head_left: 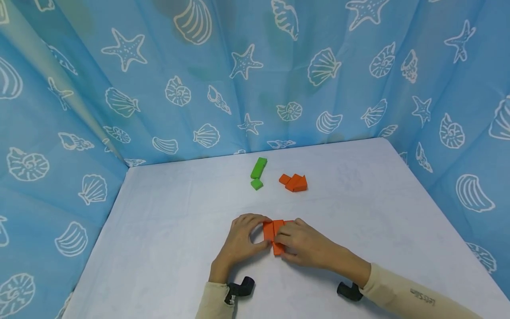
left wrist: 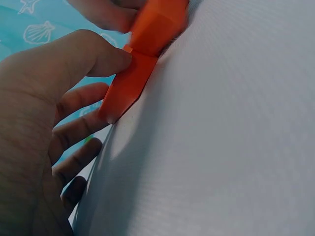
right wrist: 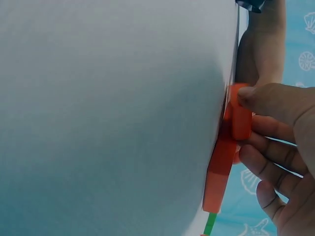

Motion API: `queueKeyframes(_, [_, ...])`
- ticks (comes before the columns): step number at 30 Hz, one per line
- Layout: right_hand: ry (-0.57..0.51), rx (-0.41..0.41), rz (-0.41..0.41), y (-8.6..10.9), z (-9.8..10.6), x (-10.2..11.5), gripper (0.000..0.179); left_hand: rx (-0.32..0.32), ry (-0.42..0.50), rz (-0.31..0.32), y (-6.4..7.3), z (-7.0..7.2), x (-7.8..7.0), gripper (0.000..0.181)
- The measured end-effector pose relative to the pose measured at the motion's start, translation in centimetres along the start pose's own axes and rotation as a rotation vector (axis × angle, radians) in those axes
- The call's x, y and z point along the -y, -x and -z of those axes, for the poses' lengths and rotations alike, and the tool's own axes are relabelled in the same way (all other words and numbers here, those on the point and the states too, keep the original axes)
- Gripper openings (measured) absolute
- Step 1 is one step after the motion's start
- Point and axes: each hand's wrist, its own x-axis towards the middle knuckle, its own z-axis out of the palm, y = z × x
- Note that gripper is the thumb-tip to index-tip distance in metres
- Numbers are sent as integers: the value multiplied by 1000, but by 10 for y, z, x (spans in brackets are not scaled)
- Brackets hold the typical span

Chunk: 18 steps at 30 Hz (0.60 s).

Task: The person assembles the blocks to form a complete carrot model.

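Note:
Several orange blocks lie together on the white table, between the two hands. The left hand (head_left: 239,239) holds the leftmost orange block (head_left: 268,231), its thumb on the near end and its fingertips at the far end. In the left wrist view that block (left wrist: 129,81) slopes up to a second orange block (left wrist: 158,24). The right hand (head_left: 307,243) pinches a small orange block (right wrist: 241,120) between thumb and fingers, at the near side of the group. Beside it, a longer orange block (right wrist: 219,179) shows in the right wrist view. The right fingers partly hide the group.
Farther back on the white table (head_left: 167,208) lie a long green block (head_left: 259,168) and a small green block (head_left: 256,184). Right of them sits a loose cluster of orange blocks (head_left: 295,183). A blue shell-print curtain (head_left: 247,102) stands around the back and sides.

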Motion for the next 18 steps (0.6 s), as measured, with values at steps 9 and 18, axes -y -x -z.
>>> queueKeyframes(9, [-23, -39, 7, -3, -6, -4, 21, -11, 3, 11, 1, 4, -1, 46])
queueKeyframes(18, [-21, -26, -212, -21, 21, -39, 25, 0, 8, 20, 1, -1, 0, 45])
